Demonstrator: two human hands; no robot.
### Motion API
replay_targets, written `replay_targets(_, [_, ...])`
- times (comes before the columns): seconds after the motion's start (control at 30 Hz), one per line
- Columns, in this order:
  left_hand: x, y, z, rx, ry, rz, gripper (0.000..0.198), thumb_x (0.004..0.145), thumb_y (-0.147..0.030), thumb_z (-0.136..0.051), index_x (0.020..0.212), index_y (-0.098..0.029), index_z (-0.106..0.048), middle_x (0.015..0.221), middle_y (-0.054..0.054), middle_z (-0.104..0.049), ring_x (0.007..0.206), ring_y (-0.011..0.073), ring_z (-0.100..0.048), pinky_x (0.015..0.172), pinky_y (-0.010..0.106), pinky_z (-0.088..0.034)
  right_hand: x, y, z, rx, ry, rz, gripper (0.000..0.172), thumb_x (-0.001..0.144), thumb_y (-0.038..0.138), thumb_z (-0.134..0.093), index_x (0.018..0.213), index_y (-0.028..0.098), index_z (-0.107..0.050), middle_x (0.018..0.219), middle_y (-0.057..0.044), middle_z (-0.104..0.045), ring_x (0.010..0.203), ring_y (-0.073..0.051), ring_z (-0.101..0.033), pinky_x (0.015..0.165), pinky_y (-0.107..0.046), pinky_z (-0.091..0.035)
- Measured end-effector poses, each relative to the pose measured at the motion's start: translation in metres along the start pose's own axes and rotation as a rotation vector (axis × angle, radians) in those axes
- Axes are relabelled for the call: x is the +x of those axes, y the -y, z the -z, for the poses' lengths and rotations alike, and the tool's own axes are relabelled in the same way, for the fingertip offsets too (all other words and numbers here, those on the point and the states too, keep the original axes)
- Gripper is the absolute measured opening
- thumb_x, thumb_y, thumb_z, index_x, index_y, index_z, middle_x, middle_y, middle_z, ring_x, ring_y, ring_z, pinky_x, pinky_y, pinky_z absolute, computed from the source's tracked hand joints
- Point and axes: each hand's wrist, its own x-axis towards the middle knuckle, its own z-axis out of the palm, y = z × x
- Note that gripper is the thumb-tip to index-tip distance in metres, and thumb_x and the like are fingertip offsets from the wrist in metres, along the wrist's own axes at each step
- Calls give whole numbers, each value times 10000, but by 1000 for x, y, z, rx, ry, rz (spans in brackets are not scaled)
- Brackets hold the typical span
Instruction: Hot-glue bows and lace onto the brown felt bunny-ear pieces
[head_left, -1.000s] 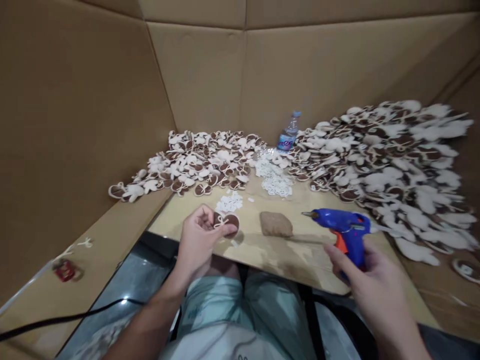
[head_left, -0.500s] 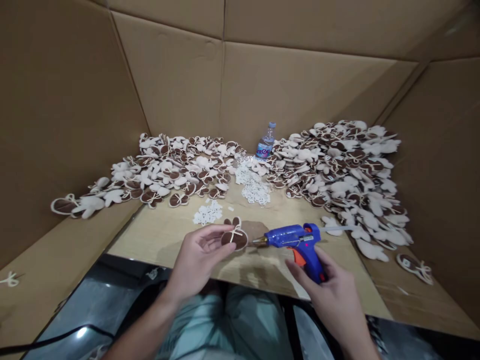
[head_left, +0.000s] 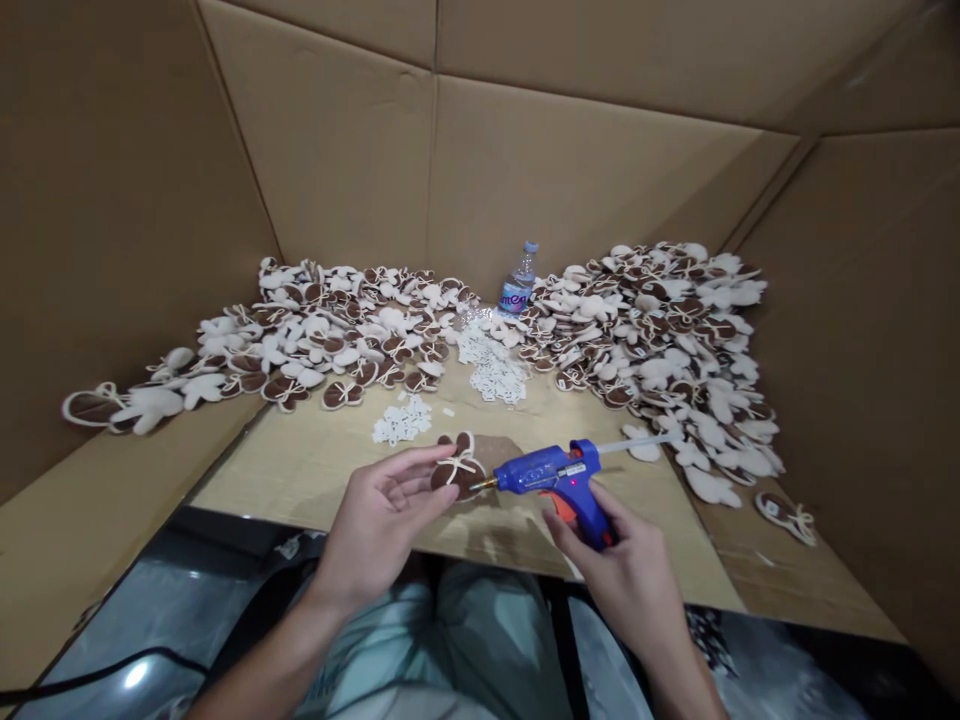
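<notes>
The fingers of the left hand (head_left: 382,530) lie long and only slightly curled, with the fingertips (head_left: 441,456) against one brown-and-cream felt piece (head_left: 459,472) tied with a cream bow. They lightly pinch it against the thumb, and the piece sits just beside the nozzle of the glue gun. The fingers of the right hand (head_left: 622,572) are clenched around the handle of that one blue glue gun (head_left: 556,470), close by its orange trigger. Its metal tip points at the held felt piece, very near it but not clearly touching.

One pale glue stick (head_left: 637,443) sticks out of the back of the gun. Behind the gun's tip lies one tan pad (head_left: 501,450), partly hidden by the felt piece. All other places follow from the gun: beyond it are two patches of small white bits (head_left: 491,366), one nearer and one farther, and one water bottle (head_left: 519,280). Two big heaps of felt pieces, too many to count, spread left (head_left: 300,340) and right (head_left: 652,330) of it. One loose piece (head_left: 785,518) lies further right, on cardboard.
</notes>
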Motion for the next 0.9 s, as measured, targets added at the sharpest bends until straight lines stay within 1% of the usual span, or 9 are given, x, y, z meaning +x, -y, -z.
replay_targets(0.2, [-1, 1, 1, -39, 17, -13, 307, 745, -237, -794, 1046, -226, -732, 1046, 35, -788, 960, 187, -733, 872, 301, -588, -1, 0, 1, -5, -27, 3, 317, 805, 453, -647, 787, 137, -647, 553, 31, -548, 451, -94, -437, 422, -178, -376])
replay_targets(0.37, [0, 3, 1, -46, 20, -28, 323, 746, -243, -800, 1059, -218, -724, 1043, 36, -788, 971, 183, -727, 903, 303, -571, -2, 0, 2, -24, -49, 25, 323, 808, 457, -643, 785, 135, -655, 553, 35, -513, 463, -92, -391, 427, -186, -361])
replay_targets(0.5, [-1, 3, 2, -72, 37, -30, 316, 745, -243, -802, 1050, -222, -723, 1034, 32, -789, 968, 185, -727, 902, 309, -572, -2, 0, 2, -29, -50, 23, 327, 808, 466, -640, 773, 140, -648, 548, 29, -525, 465, -98, -402, 427, -189, -364])
replay_targets(0.7, [-2, 4, 3, -55, 30, -23, 310, 750, -258, -801, 1049, -232, -722, 1033, 25, -787, 985, 180, -718, 923, 301, -550, -2, -1, 2, -85, -93, 70, 309, 810, 449, -635, 744, 146, -639, 547, 20, -533, 483, -106, -414, 445, -192, -379])
replay_targets(0.9, [-1, 5, 3, -38, 17, -20, 316, 745, -279, -805, 1046, -231, -721, 1027, 29, -786, 981, 186, -714, 940, 318, -534, -2, 0, 3, -125, -120, 89, 331, 802, 442, -637, 821, 114, -675, 568, -1, -582, 495, -120, -476, 471, -202, -418])
